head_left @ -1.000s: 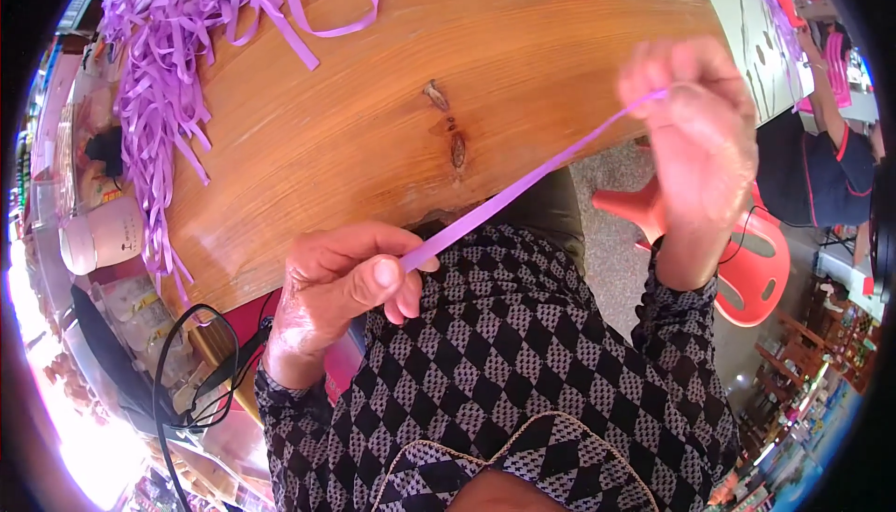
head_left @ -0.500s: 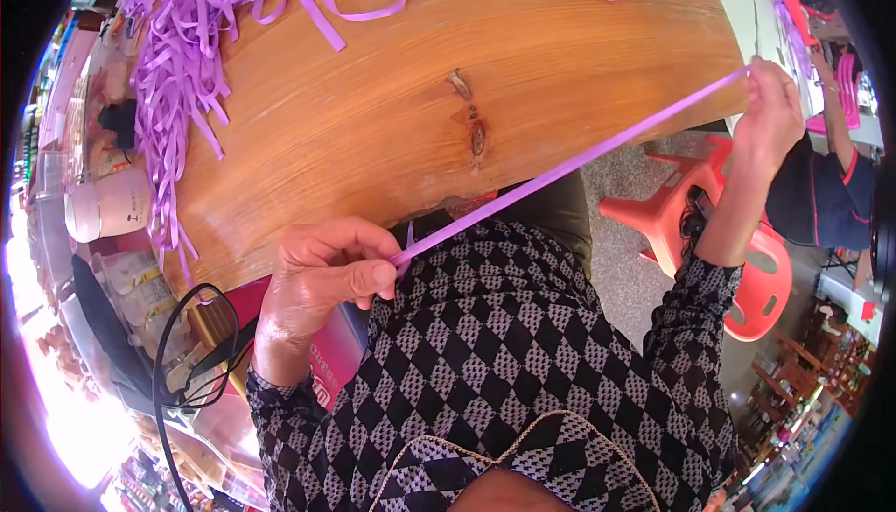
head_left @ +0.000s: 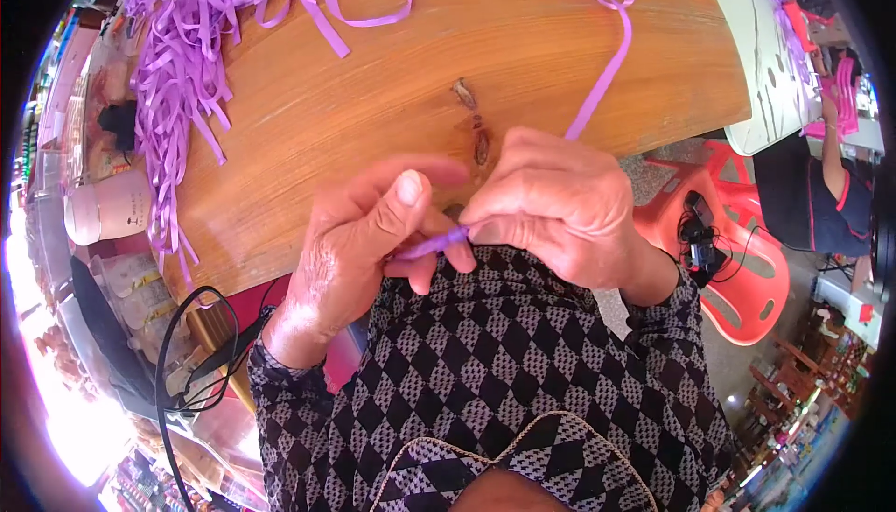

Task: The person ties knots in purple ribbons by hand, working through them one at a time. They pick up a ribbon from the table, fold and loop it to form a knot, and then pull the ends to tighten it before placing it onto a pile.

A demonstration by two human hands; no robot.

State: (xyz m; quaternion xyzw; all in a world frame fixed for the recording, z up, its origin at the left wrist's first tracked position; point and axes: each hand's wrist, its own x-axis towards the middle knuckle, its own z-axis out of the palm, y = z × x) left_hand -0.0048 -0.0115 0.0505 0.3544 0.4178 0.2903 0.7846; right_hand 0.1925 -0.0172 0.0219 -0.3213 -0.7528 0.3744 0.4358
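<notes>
A purple ribbon (head_left: 425,247) crosses the fingers of my left hand (head_left: 359,246), which curl partly around it. My left thumb is raised and the index finger is stretched out and blurred. Close beside it, my right hand (head_left: 560,213) pinches the same ribbon between thumb and fingers. Behind the right hand, a longer purple strip (head_left: 607,83) runs up over the wooden table (head_left: 373,92); where it ends is hidden by that hand. Both hands are just above the table's near edge, in front of my patterned top.
A heap of purple ribbons (head_left: 187,55) hangs over the table's left edge, near a pale pink cup (head_left: 107,206). Black cables (head_left: 177,363) loop at lower left. A red plastic stool (head_left: 747,279) bearing a dark corded device stands right, with a person's arm (head_left: 833,143) beyond.
My right hand has come from far right to beside my left hand, and the taut ribbon between them has shortened. My left thumb has lifted. A purple strip now trails across the table.
</notes>
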